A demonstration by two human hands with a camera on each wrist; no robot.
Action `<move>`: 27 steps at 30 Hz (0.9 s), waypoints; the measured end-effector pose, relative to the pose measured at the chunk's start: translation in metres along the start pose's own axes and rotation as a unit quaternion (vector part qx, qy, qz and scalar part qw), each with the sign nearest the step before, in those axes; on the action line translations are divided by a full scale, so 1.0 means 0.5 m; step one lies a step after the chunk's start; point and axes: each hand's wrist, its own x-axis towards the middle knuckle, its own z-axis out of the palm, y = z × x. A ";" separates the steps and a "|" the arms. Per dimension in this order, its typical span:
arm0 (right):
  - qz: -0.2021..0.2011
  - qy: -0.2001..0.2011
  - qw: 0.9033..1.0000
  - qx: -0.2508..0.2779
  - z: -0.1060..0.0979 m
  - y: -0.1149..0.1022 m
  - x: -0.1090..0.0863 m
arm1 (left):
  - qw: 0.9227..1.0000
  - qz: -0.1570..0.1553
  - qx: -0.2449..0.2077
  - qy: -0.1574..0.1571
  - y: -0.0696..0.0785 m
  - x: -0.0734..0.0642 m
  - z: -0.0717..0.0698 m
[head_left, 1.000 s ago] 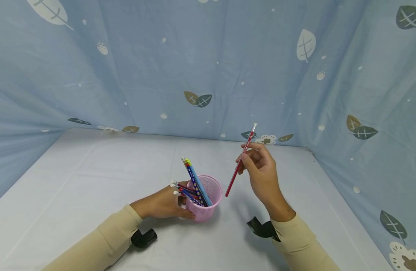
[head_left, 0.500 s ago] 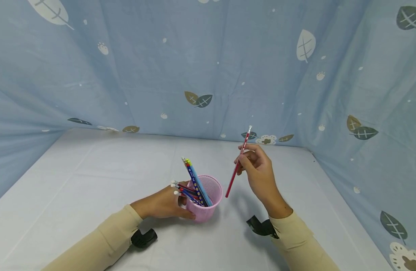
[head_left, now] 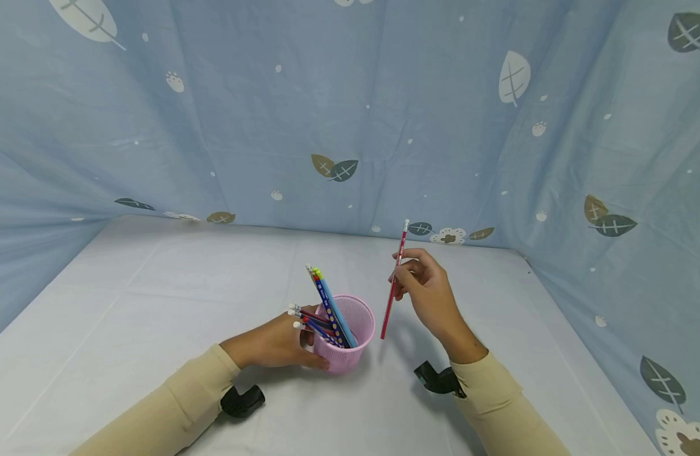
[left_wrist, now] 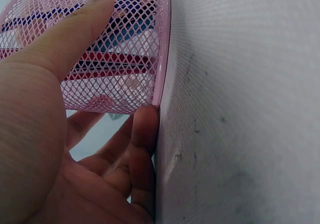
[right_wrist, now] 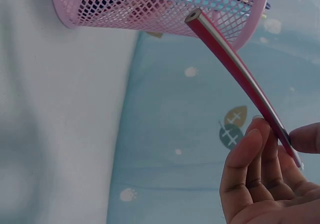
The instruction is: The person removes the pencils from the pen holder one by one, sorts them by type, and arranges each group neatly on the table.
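Note:
A pink mesh pencil cup [head_left: 366, 316] stands upright on the white table, holding several pencils [head_left: 331, 310] in blue, light blue and red that lean left. My left hand [head_left: 278, 339] grips the cup around its left side; in the left wrist view the thumb lies along the mesh [left_wrist: 127, 89] and a fingertip is low by the base. To the right of the cup, my right hand [head_left: 430, 291] pinches a red pencil [head_left: 391, 297] between thumb and fingers. Its white eraser end points up, and the flat unsharpened end [right_wrist: 194, 15] points down, close beside the cup's rim.
A white cloth covers the table [head_left: 185, 291]. Behind and to the right hangs a blue curtain [head_left: 242, 126] with leaf prints. Black wrist mounts [head_left: 242, 402] hang under both sleeves.
My right hand has moved left and slightly down toward the cup, and the red pencil has turned more upright. The left hand and the cup have stayed in place.

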 end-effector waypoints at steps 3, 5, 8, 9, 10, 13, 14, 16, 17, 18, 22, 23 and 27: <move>-0.002 -0.007 1.000 0.001 0.001 0.005 0.003 | 1.000 -0.005 0.007 0.001 0.000 0.000 0.000; -0.001 -0.012 1.000 0.000 0.001 0.009 0.004 | 1.000 -0.006 0.007 0.001 0.000 0.000 0.000; 0.006 -0.018 1.000 -0.006 0.002 0.016 0.006 | 1.000 -0.007 0.006 0.000 -0.001 0.000 0.000; 0.009 -0.020 1.000 -0.008 0.002 0.018 0.007 | 1.000 -0.008 0.005 -0.001 -0.001 0.000 0.000; 0.014 -0.023 1.000 -0.011 0.002 0.020 0.008 | 1.000 -0.008 0.004 -0.001 -0.001 0.000 0.000; 0.030 -0.030 0.999 -0.017 0.004 0.026 0.010 | 1.000 -0.010 0.002 -0.003 -0.002 -0.001 0.000; 0.036 -0.032 0.999 -0.019 0.004 0.028 0.010 | 1.000 -0.010 0.001 -0.003 -0.002 -0.001 0.000; 0.047 -0.035 0.998 -0.024 0.005 0.032 0.011 | 1.000 -0.009 0.001 -0.004 -0.003 -0.001 0.001; 0.053 -0.036 0.998 -0.026 0.005 0.033 0.012 | 1.000 -0.007 0.001 -0.004 -0.003 0.000 0.001; 0.057 -0.037 0.997 -0.028 0.005 0.035 0.012 | 1.000 -0.006 0.001 -0.004 -0.004 0.000 0.001; 0.066 -0.042 0.996 -0.032 0.005 0.041 0.015 | 1.000 -0.002 0.005 -0.002 -0.005 0.000 0.001; 0.067 -0.044 0.996 -0.031 0.004 0.043 0.016 | 1.000 -0.002 0.005 -0.002 -0.005 0.001 0.001; 0.073 -0.048 0.996 -0.036 0.003 0.050 0.018 | 1.000 -0.004 0.007 -0.001 -0.005 0.002 0.001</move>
